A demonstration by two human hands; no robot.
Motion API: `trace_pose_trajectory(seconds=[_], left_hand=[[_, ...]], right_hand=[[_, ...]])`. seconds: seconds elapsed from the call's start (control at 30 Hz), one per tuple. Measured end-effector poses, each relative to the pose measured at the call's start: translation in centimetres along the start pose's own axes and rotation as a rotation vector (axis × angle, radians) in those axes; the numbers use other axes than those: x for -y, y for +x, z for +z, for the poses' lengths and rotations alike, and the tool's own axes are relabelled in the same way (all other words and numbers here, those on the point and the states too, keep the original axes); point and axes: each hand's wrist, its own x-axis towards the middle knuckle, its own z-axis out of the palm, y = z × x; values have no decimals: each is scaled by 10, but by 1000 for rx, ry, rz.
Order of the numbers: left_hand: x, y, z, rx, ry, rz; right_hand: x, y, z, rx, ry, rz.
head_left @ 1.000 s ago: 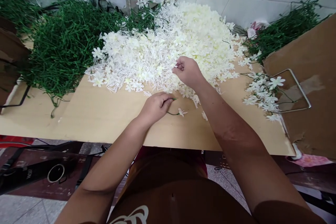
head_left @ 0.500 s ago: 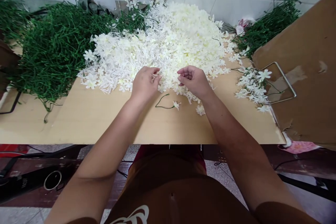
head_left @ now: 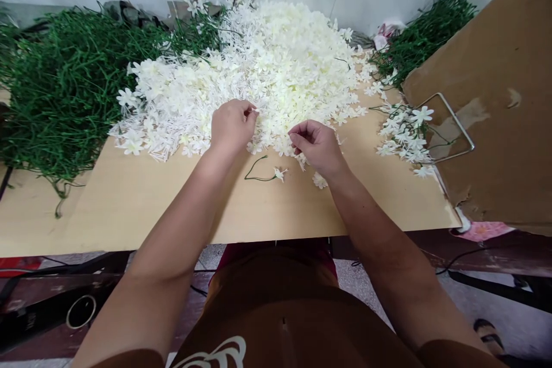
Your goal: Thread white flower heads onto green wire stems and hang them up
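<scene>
far left: heap of green stems [head_left: 64, 92], tangled, between nine and ten o'clock from the left hand [head_left: 232, 126]. that hand is over the near edge of the white flower pile [head_left: 293, 57], thumb and forefinger pinched on what looks like a small white flower piece [head_left: 256, 110]; tips small in view. pile fills twelve o'clock from both hands.

middle: a lone flowered stem [head_left: 260, 179] lies on the board [head_left: 146, 201], apart from both hands. five o'clock from the left, eight o'clock from the right hand [head_left: 319, 149]. long axis runs nine to three; bloom at three, sharp bend at nine, bare tip doubling back toward one. bare tip lies nearer the left hand, bloom nearer the right; by my judgement the right is closer overall.

right hand: thumb and forefinger tips together, other fingers curled; cannot tell if anything is between. loose blossom [head_left: 319, 180] just beside its wrist, six o'clock.

far right: cluster of flowered stems [head_left: 405, 133] at three o'clock, beside a cardboard box [head_left: 495, 80].
</scene>
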Motion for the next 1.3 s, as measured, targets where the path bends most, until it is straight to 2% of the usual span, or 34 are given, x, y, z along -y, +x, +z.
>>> trace_pose_trajectory(seconds=[0.1, 0.2, 0.37, 0.5, 0.67, 0.9, 1.3], left_hand=[[-8, -8, -6, 87, -146, -135], [-15, -21, -8, 195, -269, -213], [-21, -38, -6, 329, -424, -234], [-19, -42, -5, 415, -547, -235], [-17, -43, -4, 418, -536, -249], [-13, -43, -3, 388, -487, -191], [-13, -43, -4, 360, -377, -100]], right_hand=[[4, 0, 6, -34, 0, -33], [8, -1, 17, -63, -14, -89], [2, -5, 33, -122, -144, -231], [-6, -7, 32, -132, -242, -284], [-6, -8, 30, -147, -335, -288], [-6, -8, 32, -128, -562, -438], [-10, -9, 33, -107, -800, -546]])
